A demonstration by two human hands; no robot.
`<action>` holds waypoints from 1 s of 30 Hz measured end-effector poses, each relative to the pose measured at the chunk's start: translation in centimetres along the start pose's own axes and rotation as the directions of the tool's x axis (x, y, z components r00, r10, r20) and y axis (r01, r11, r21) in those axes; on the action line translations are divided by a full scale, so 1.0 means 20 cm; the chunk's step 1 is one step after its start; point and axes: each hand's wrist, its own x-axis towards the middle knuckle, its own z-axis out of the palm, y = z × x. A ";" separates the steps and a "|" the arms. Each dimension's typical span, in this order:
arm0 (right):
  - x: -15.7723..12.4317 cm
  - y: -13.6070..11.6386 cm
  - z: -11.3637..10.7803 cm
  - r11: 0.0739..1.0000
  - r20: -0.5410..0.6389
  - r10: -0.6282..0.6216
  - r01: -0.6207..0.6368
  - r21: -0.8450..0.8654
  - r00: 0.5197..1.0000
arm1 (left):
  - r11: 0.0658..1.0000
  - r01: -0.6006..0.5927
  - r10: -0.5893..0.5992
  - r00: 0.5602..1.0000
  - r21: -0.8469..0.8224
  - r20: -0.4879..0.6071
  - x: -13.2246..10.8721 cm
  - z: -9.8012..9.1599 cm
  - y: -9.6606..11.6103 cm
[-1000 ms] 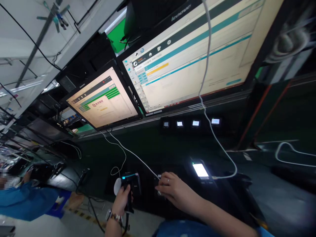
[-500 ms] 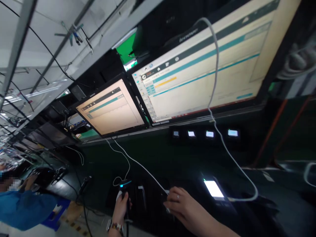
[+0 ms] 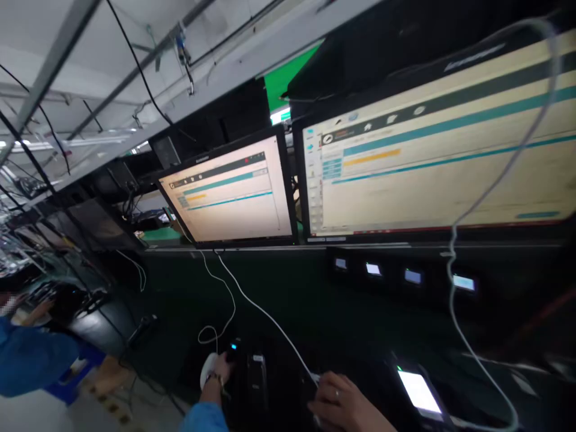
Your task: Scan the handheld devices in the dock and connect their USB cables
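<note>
My left hand is closed at a small dark device with a blue light; its fingertips are hard to see in the dark. A white rounded object lies beside that wrist. My right hand is closed around the end of a white cable, low in the centre; what the plug meets is hidden by the fingers. Between the hands lies a dark handheld device. To the right, a device with a bright white screen has a cable running from its lower end.
Two lit monitors stand behind the dark bench. Several small lit displays line its back. A grey-white cable hangs across the right monitor. At the far left sits a person in blue.
The view has shifted, moving the monitors right. My left hand sits closer to the white rounded object, and its device is less visible. The left monitor now shows more coloured lines.
</note>
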 end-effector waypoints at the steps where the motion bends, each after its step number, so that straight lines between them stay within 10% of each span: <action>1: 0.00 -0.01 0.01 1.000 0.004 0.005 -0.005 0.016 1.000 | 1.000 0.008 -0.008 1.000 0.012 -0.009 -0.01 0.01 0.01; 10: 0.01 0.05 0.05 0.997 -0.114 -0.009 0.018 0.077 0.993 | 0.998 -0.036 0.029 0.987 -0.042 -0.156 -0.43 0.26 0.21; 16: 0.09 0.09 0.12 0.990 -0.109 -0.105 0.115 0.088 0.988 | 0.882 0.044 -0.081 0.995 -0.470 -0.058 -0.42 0.22 0.24; 23: 0.17 -0.01 0.13 0.998 -0.284 -0.050 0.057 0.017 0.957 | 0.227 0.170 0.068 0.979 -0.959 0.190 -0.65 0.12 0.25; 30: 0.19 -0.13 0.08 0.997 -0.212 0.023 -0.007 0.075 0.977 | -0.366 0.537 0.317 0.840 -0.760 0.441 -0.87 0.14 0.34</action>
